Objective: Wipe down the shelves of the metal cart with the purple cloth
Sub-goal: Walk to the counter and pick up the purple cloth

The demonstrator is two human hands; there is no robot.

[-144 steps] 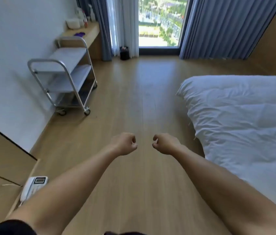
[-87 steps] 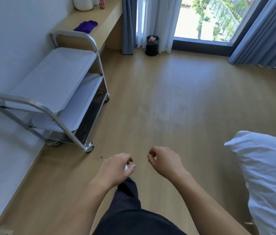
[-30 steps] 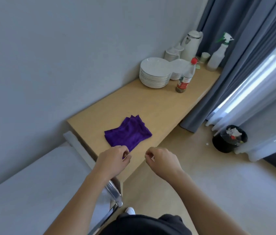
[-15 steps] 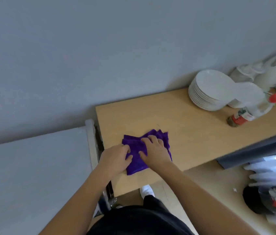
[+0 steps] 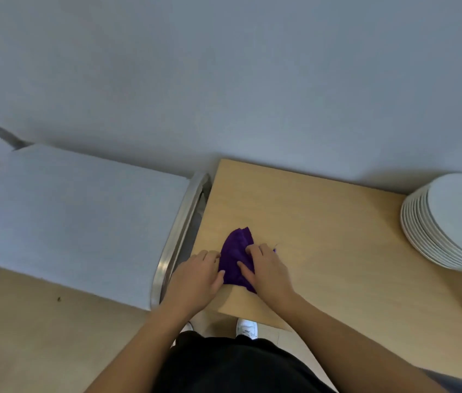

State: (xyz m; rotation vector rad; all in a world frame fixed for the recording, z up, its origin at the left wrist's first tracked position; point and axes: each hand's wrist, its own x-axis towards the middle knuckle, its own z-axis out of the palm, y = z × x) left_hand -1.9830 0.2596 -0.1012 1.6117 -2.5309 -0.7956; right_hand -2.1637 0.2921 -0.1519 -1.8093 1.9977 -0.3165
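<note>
Nearest, a white shoe (image 5: pixel 247 327) stood on the pale wood floor (image 5: pixel 25 336) below the edge of the wooden counter (image 5: pixel 337 236). Near the counter's near left corner lay the purple cloth (image 5: pixel 235 251), bunched between both hands. The left hand (image 5: pixel 195 279) touched the cloth's left edge with bent fingers; whether they pinched it could not be told. The right hand (image 5: pixel 269 270) lay on the cloth's right side, fingers curled and thumb drawn in, gripping the fabric. Just left of the counter stood the metal cart (image 5: pixel 68 214), its handle rail (image 5: pixel 178 231) close beside the counter's end. Farther right sat a stack of white plates (image 5: pixel 451 222). Behind everything rose a plain grey wall (image 5: pixel 224 66).
</note>
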